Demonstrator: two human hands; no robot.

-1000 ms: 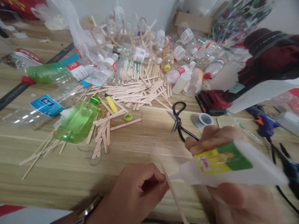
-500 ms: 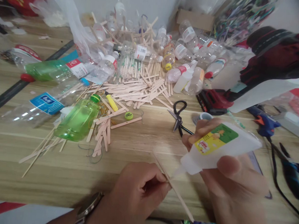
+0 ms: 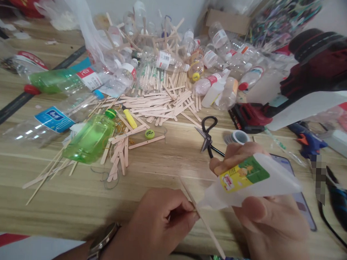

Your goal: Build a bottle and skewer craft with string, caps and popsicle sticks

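Observation:
My left hand [image 3: 164,219], with a watch on its wrist, pinches a thin wooden craft stick [image 3: 211,234] near its middle. The stick slants from upper left to lower right above the front of the table. In my right hand [image 3: 269,213] lies a white squeeze bottle of glue [image 3: 246,178] with a yellow and green label. Its nozzle points left and down, right at the stick beside my left fingertips; whether it touches cannot be made out. Behind the hands, a pair of black-handled scissors [image 3: 207,137] and a grey roll of tape [image 3: 237,138] rest on the table.
Loose craft sticks [image 3: 160,105] form a pile mid-table, below many plastic bottles [image 3: 170,61]. A green bottle [image 3: 90,136] lies at left. To the right are a red cordless power tool [image 3: 312,74], a blue glue gun [image 3: 309,140], a phone [image 3: 309,206] and pliers [image 3: 337,200].
My right hand has lowered the glue bottle slightly and brought its nozzle a little down and left along the stick. More of the phone shows. My left hand stays put.

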